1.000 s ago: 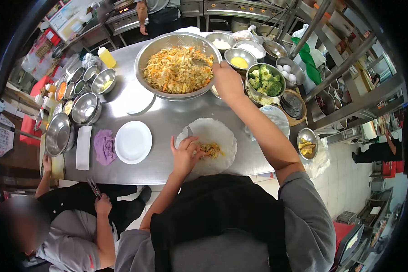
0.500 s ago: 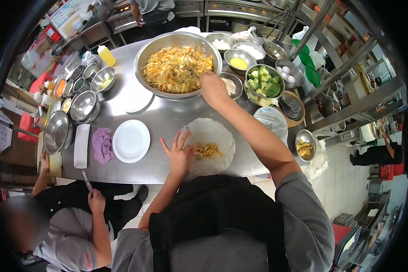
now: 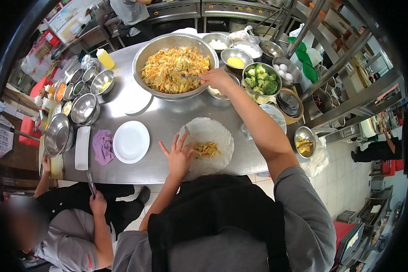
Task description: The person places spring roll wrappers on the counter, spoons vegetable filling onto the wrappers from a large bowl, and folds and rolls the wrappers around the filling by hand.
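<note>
Our step in hand is gathering from the shredded mix (image 3: 167, 68) in the wide metal bowl (image 3: 205, 49) near the worktop's (image 3: 170, 111) far edge. Our right hand (image 3: 218, 80) pinches the handle of a metal utensil (image 3: 192, 77), its far end in the mix on the bowl's near right side.

Our left hand (image 3: 178, 158) is spread over the left side of the pale, round sheet (image 3: 220, 129), by the worktop's near edge; we cannot tell whether the fingertips press on it. A small heap (image 3: 206, 149) of shredded food lies on the sheet, just beside the left thumb. To the left is a white plate (image 3: 131, 142), apart from the sheet.

As we judge it, lifting the utensil calls for a steady, fairly level pinch to clear the rim without spilling strands, and a light left hand, since the sheet looks thin enough to tear.
</note>
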Available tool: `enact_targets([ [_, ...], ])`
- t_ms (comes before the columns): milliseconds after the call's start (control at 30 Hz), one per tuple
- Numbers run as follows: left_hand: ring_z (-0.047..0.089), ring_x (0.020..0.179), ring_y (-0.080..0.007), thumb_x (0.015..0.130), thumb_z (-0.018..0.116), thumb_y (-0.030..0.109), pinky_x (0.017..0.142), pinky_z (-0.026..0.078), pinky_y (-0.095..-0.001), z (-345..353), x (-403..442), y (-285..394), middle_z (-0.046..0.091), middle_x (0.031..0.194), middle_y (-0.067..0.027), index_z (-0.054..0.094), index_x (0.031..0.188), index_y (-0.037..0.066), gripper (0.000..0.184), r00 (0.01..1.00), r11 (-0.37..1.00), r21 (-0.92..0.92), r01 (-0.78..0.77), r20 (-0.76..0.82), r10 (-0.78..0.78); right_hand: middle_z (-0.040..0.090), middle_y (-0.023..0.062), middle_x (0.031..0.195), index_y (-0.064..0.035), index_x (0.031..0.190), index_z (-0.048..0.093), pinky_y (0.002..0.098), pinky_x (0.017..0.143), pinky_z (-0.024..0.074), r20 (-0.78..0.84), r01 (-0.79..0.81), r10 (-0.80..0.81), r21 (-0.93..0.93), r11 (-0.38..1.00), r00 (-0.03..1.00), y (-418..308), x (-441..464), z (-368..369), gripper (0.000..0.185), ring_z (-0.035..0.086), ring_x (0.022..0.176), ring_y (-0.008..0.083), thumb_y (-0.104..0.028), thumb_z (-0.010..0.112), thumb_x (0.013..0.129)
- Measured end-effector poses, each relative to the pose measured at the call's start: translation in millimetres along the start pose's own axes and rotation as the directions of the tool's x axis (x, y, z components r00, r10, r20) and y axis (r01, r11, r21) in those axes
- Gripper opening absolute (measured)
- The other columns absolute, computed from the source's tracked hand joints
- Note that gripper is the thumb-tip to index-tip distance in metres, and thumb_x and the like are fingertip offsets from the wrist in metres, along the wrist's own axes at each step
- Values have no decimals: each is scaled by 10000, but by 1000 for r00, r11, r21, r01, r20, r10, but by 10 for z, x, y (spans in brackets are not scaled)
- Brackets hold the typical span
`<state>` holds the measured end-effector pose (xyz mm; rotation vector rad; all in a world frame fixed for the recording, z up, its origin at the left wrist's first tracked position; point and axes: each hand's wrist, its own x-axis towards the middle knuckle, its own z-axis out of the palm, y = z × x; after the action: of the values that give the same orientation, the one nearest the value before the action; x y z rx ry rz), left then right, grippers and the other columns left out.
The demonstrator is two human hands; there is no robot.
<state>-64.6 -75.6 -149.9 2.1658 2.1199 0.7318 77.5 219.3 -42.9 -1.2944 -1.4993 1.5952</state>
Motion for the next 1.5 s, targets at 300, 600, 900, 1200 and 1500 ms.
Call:
enact_targets([
  [300, 420, 1426, -255, 830, 776, 338, 1128, 16, -796, -1, -96, -66, 557, 1435, 22, 752, 1105, 182, 317, 1000, 1000, -1, 25, -16, -25, 696, 77, 806, 53, 1019, 709, 206, 454, 311, 23, -49, 46, 156, 986, 999, -44, -103, -111, 169, 486, 576, 62, -90, 670, 937],
  [600, 458, 1384, -253, 804, 792, 293, 1142, 29, -779, 3, -63, -48, 582, 1386, 18, 743, 1113, 174, 335, 1000, 1000, -13, 2, 12, -2, 716, 81, 821, 52, 1080, 726, 211, 513, 390, -82, -6, 25, 223, 975, 996, 94, -111, -52, 220, 524, 611, 74, -111, 679, 940],
  [900, 581, 1124, -231, 780, 814, 279, 1021, 351, -507, 45, -94, -50, 668, 1162, 20, 735, 1124, 184, 366, 1000, 995, -102, 8, 12, -6, 680, 25, 823, 27, 1151, 707, 184, 480, 330, -90, 1, 7, 80, 997, 996, 34, -284, -40, 235, 448, 585, 32, -121, 664, 973],
  [1200, 564, 1123, -250, 731, 845, 330, 996, 365, -494, 2, -140, -48, 640, 1175, -26, 681, 1224, 140, 553, 997, 995, -76, 63, 45, -59, 697, 43, 893, 11, 1177, 698, 192, 492, 328, 70, -53, 35, 279, 959, 997, 13, -631, -359, 261, 473, 635, 31, -139, 673, 964],
  [1500, 546, 1171, -259, 718, 855, 341, 1007, 352, -495, -93, -56, -8, 636, 1229, -24, 670, 1241, 125, 595, 995, 992, -122, 42, 99, -30, 679, -3, 837, -31, 1131, 730, 215, 592, 401, 191, -119, 140, -117, 986, 972, 620, -1665, -1081, 252, 529, 684, 47, -214, 658, 974],
])
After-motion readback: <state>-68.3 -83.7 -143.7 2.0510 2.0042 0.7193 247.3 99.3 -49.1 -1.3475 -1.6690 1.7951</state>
